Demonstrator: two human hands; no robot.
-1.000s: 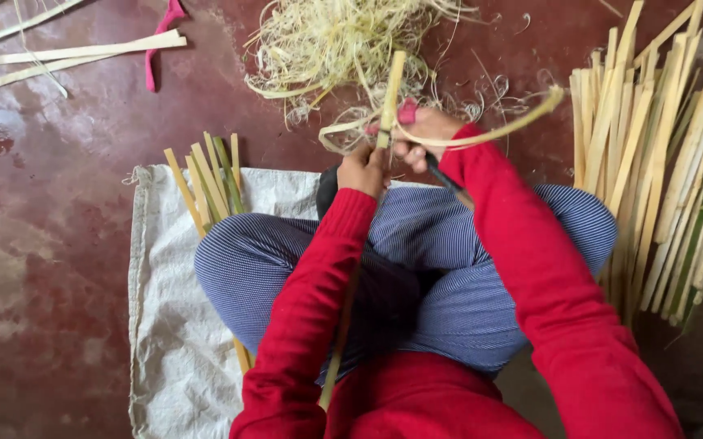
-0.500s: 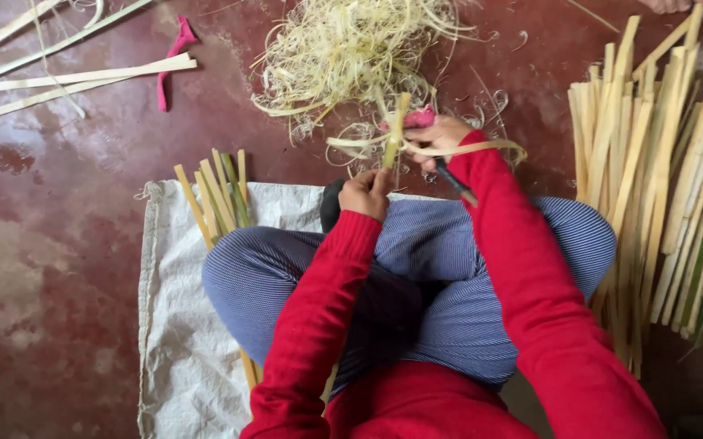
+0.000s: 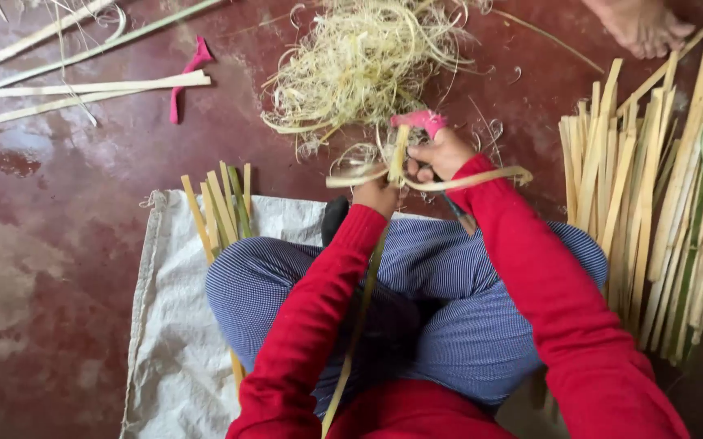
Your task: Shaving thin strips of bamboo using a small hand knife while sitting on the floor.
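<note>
Now the thin pale curl of peeled bamboo skin [image 3: 481, 177] is seen bent lower and flatter across the hands than half a second ago, when it arched higher over the right wrist; more of it appears to have been shaved free, so the paring is judged to be well along on this piece. The long yellow-green bamboo strip [image 3: 365, 280] is held upright over the blue striped lap, its top near the heap of pale straw-like shavings [image 3: 367, 61]. The left hand [image 3: 377, 195] is clenched around the strip. The right hand [image 3: 442, 153], a pink cloth wrap [image 3: 420, 120] at its fingers, is closed on a dark-bladed knife [image 3: 457, 213] set against the strip.
</note>
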